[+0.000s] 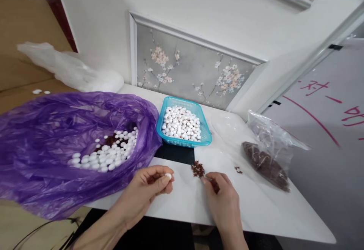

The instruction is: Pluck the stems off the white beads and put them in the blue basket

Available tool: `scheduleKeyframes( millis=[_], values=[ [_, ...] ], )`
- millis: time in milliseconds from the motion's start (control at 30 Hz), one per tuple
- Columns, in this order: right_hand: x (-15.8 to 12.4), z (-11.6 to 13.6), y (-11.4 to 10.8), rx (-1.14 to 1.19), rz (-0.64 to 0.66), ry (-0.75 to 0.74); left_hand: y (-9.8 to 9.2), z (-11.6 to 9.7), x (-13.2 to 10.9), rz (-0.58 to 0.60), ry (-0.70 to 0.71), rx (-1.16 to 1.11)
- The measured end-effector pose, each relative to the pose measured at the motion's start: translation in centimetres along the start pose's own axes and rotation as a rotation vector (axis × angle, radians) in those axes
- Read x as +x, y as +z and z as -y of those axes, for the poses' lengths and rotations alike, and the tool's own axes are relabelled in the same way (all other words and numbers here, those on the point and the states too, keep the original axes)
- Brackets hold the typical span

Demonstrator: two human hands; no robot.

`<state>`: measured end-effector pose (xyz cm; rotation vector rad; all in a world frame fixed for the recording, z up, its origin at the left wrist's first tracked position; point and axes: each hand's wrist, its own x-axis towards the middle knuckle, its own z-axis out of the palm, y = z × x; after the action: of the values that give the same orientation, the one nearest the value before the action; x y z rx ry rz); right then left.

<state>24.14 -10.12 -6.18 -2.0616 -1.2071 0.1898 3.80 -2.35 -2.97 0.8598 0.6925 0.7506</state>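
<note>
Between the thumb and fingers of my left hand [155, 181] is a small white oval piece [168, 175], held above the front of the white table. My right hand [223, 195] has its thumb and forefinger pinched together at the edge of a little pile of reddish-brown bits [198, 169]; what lies between the tips is too small to make out. Behind both hands stands a turquoise plastic basket [205, 138] full of similar white pieces showing brown spots. To the left, an open purple plastic bag [65, 113] holds many loose white pieces and some brown bits.
A clear bag of brown bits [265, 166] lies at the table's right, with a few stray bits [238, 170] beside it. A whiteboard [321, 136] flanks the right side. Behind are a floral picture [184, 64] and a white plastic bag [76, 71].
</note>
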Motion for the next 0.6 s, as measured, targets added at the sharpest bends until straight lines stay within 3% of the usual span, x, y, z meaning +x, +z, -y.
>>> scheduleKeyframes(
  millis=[233,300,467,600],
  values=[
    [-0.1,-1.1,0.8,-0.032,-0.004,-0.074,0.8,-0.5,0.2,-0.086,0.023,-0.018],
    [-0.1,-1.6,1.0,-0.047,-0.021,-0.109,1.8,-1.5,1.0,-0.105,0.124,0.097],
    [-0.7,-1.7,1.1,-0.089,-0.109,-0.09,4.3,-5.2,4.5,-0.17,0.564,0.573],
    [-1.4,-0.7,1.0,-0.016,-0.213,0.027,3.8,-7.1,5.1,-0.168,0.711,0.87]
  ],
)
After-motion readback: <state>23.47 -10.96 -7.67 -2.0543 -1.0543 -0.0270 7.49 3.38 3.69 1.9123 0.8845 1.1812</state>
